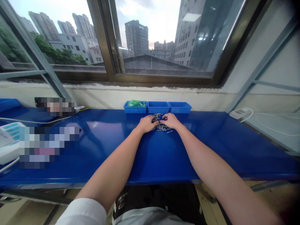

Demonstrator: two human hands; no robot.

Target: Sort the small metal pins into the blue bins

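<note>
A loose pile of thin silvery metal fasteners, screws or nails (163, 127), lies on the blue tabletop (161, 156); they are too small to tell which. My left hand (147, 124) rests at the pile's left side, thumb and fingers apart and curved around its edge. On the opposite side, my right hand (171, 121) has its thumb reaching into the pile and its index finger bent away from the thumb. Some fingertips are hidden behind the hands. A few single pieces lie at the near right edge of the pile.
Behind the pile stand three blue bins: the left bin (135, 109) holds green items, while the middle bin (158, 109) and right bin (180, 108) show no contents. A white device (9, 142) with cables sits left. A power strip (240, 113) lies right, near a metal frame.
</note>
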